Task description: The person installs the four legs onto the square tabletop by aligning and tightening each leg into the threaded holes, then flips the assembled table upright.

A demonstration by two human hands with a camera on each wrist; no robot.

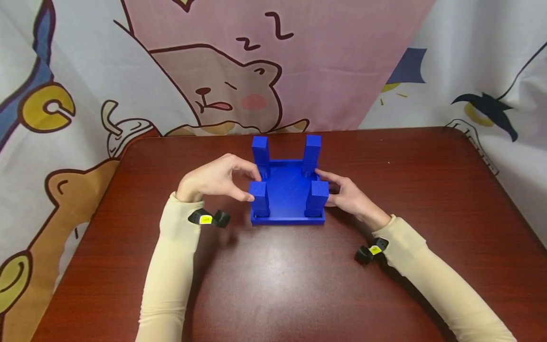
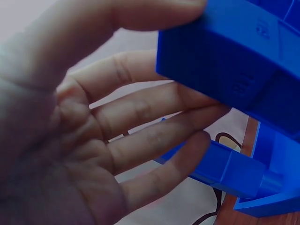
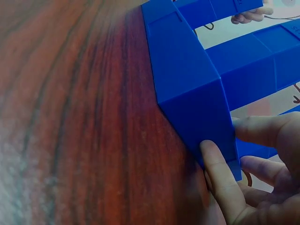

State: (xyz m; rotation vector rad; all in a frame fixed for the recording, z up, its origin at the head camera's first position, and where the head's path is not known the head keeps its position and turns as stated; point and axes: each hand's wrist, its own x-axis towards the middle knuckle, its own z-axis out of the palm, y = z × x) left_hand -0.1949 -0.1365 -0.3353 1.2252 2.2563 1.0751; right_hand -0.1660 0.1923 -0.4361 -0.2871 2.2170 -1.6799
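Observation:
A blue tray [image 1: 287, 190] with a low rim lies on the table, with a square blue post standing at each corner. My left hand [image 1: 220, 178] holds the near left post [image 1: 259, 198] near its top, thumb on one side and fingers on another. Raised numerals show on that post [image 2: 229, 70] in the left wrist view. My right hand [image 1: 350, 197] grips the tray's right side. Its fingertips touch the outer wall [image 3: 194, 122] and the rim in the right wrist view. The near right post [image 1: 317, 198] partly hides these fingers in the head view.
The dark red-brown wooden table [image 1: 273, 275] extends around the tray. Behind its far edge hangs a cartoon-printed cloth [image 1: 333, 61]. A small black camera sits on each wrist, over pale yellow sleeves.

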